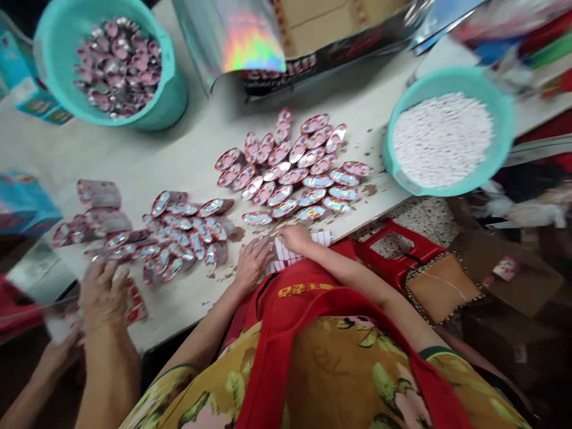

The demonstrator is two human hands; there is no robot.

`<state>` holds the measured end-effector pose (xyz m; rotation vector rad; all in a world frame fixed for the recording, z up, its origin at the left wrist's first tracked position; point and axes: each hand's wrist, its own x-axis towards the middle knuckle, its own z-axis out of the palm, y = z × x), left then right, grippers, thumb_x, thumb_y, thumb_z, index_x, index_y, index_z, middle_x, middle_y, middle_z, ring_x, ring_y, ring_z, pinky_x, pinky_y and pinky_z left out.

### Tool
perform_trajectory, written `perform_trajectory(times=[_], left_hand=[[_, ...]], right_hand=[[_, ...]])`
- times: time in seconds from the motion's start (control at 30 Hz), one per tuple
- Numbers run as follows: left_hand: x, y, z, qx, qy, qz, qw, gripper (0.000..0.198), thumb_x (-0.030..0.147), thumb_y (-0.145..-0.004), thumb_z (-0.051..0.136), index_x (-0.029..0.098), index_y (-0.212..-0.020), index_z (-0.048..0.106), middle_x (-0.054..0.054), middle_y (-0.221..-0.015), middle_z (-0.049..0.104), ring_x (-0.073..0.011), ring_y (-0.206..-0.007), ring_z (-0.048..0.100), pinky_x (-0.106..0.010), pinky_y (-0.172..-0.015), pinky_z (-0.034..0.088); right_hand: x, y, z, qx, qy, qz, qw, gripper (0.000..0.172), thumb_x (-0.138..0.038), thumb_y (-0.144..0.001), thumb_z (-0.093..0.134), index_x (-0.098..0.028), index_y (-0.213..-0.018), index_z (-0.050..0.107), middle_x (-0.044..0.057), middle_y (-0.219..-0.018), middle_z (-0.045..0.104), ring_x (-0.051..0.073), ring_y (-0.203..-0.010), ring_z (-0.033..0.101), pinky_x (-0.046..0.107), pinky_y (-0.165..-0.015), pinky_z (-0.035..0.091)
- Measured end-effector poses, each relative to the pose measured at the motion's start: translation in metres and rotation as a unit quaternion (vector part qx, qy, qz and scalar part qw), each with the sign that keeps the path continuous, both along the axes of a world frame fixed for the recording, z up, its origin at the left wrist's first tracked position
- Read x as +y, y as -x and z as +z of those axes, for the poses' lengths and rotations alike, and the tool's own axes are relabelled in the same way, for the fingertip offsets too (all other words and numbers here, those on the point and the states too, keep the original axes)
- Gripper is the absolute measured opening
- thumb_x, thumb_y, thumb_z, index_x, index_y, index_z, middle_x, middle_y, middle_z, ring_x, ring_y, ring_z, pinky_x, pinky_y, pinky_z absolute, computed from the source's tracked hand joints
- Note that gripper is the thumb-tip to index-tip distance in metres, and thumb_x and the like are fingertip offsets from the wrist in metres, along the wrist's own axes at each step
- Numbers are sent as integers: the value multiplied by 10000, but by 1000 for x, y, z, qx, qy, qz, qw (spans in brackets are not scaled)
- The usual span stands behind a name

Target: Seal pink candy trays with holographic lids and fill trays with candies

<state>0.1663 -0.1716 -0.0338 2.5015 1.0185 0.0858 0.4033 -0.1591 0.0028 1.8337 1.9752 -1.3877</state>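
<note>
At the table's front edge, my left hand (254,261) lies with fingers stretched out, against the left end of a white, dark-red-striped bundle or packet (286,255). My right hand (295,238) is curled over the same striped thing, its fingers closed on it. Its exact kind is unclear, as both hands partly cover it. Just beyond stand several shiny foil pouches (279,173) with pink and red print, packed upright with bulging open tops. A second, blurred group of pouches (179,232) sits left of my left hand, some tilted.
A teal tub (176,98) of pink-and-silver pieces stands back left. A teal basin (447,187) of small white pieces is at right. Behind the pouches is an opened carton (313,24). A co-worker's hands (102,292) work at left. A red stool (384,238) stands right.
</note>
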Motion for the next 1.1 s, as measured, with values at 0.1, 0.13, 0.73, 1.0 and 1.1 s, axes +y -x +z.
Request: perform_trajectory(times=[0.1, 0.13, 0.73, 1.0, 1.1], left_hand=[[0, 4, -6, -41, 18, 17, 999, 295, 410, -986, 585, 297, -1238, 691, -132, -1363, 673, -339, -1248, 598, -530, -1031, 478], [3, 2, -7, -49, 22, 27, 998, 328, 416, -986, 581, 292, -1274, 675, -141, -1353, 672, -336, -1234, 607, -529, -1029, 481], [22, -17, 0, 48, 83, 78, 992, 417, 370, -1029, 515, 189, -1386, 630, -171, -1355, 650, -297, -1245, 560, -469, -1071, 414], [18, -12, 3, 73, 103, 29, 992, 340, 374, -1026, 517, 252, -1281, 704, -157, -1422, 649, -315, -1257, 561, -515, -1043, 410], [11, -3, 19, 29, 146, -13, 989, 284, 388, -1016, 537, 225, -1135, 737, -150, -1383, 677, -308, -1276, 583, -516, -1056, 432]], right_hand=[[3, -4, -1, -7, -6, 0, 1000, 360, -317, -1023, 439, -245, -1180, 755, 73, -1219, 769, 243, -1138, 712, 316, -910, 515], [4, -5, -1, -7, -6, 1, 1000, 354, -327, -1023, 445, -256, -1181, 755, 64, -1213, 772, 236, -1135, 713, 307, -903, 516], [9, -1, -24, 22, -22, -15, 999, 316, -322, -1015, 475, -221, -1142, 746, 86, -1188, 769, 241, -1108, 697, 319, -896, 482], [11, -2, -19, 13, 0, -23, 1000, 321, -311, -1016, 472, -223, -1138, 756, 86, -1198, 770, 248, -1115, 699, 327, -899, 488], [13, 0, -24, 13, 7, -30, 999, 325, -311, -1012, 476, -229, -1153, 757, 88, -1199, 770, 254, -1116, 701, 335, -902, 501]])
